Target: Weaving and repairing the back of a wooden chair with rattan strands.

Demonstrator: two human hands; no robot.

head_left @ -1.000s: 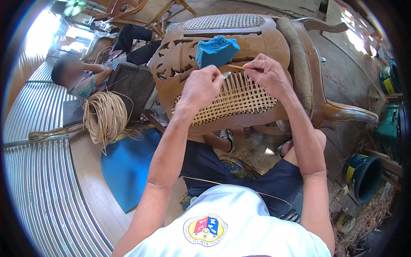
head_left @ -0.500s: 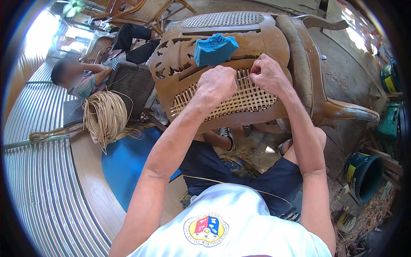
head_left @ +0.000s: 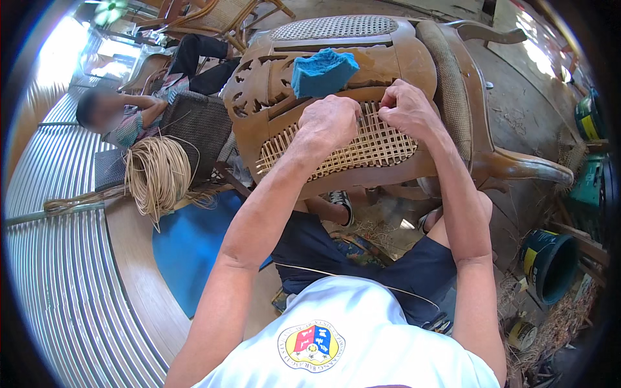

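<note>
A carved wooden chair (head_left: 401, 61) lies tipped over in front of me, an open-weave cane panel (head_left: 372, 152) set in its near part. Over the panel's upper edge, my left hand (head_left: 330, 121) is closed, its knuckles up and its fingertips mostly hidden. My right hand (head_left: 411, 111) sits a little to the right, thumb and fingers pinched together close to the weave. Whatever either hand grips is too small to make out. A folded blue cloth (head_left: 323, 72) rests on the wood just beyond the hands. Farther off is a second, finely woven cane panel (head_left: 333, 28).
A coil of cane strands (head_left: 157, 173) hangs at left by a dark woven seat. Another person (head_left: 145, 110) sits behind it. A curved chair leg (head_left: 530, 166) juts out rightward. Dark buckets (head_left: 550, 266) stand at the right, among scraps. A thin strand (head_left: 362, 279) crosses my lap.
My two hands stay over the same part of the cane panel, with slight finger and wrist shifts. The chair and cloth appear slightly farther left and up in the picture.
</note>
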